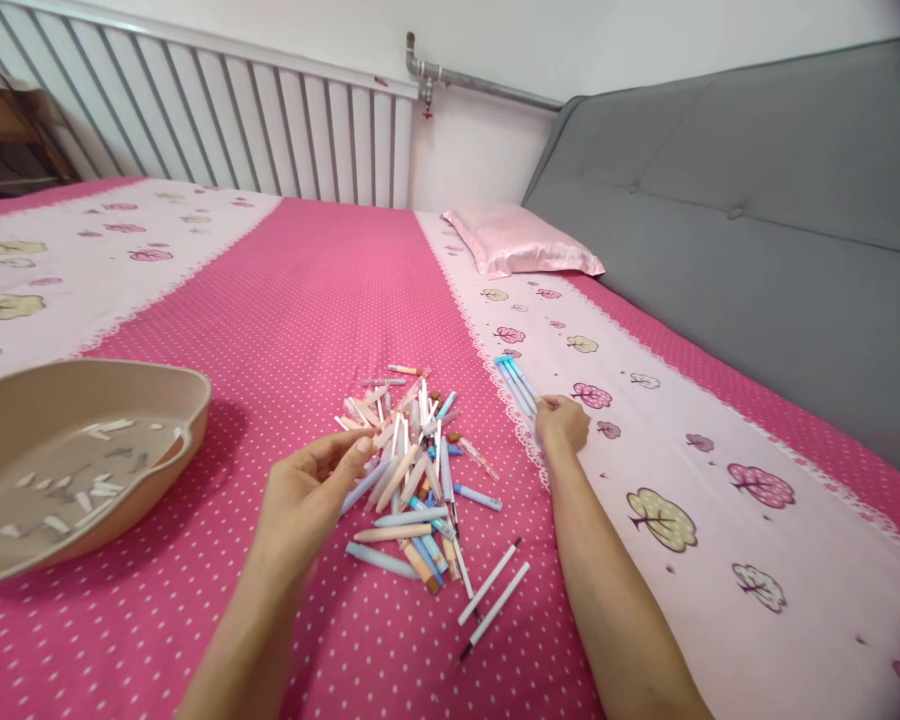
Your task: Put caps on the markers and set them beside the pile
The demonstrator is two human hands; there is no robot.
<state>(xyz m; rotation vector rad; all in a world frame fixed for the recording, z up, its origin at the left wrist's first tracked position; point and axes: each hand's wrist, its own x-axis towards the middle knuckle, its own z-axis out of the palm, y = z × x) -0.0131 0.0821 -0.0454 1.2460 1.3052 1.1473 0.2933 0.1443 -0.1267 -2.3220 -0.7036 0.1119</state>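
A loose pile of pens [412, 460] in blue, peach and white lies on the pink dotted bedsheet. My left hand [307, 495] hovers at the pile's left edge, fingers curled with the tips touching a pen. My right hand [562, 422] reaches to the right and pinches the near ends of a small row of blue pens [516, 382] laid side by side on the pale flowered stripe. Two white pens [495, 595] lie apart at the pile's near side.
A beige plastic basin [195, 400] holding several small white caps sits at the left. A pink pillow [525, 245] lies at the head of the bed, beside a grey padded headboard [757, 220]. A white radiator [217, 120] lines the far wall.
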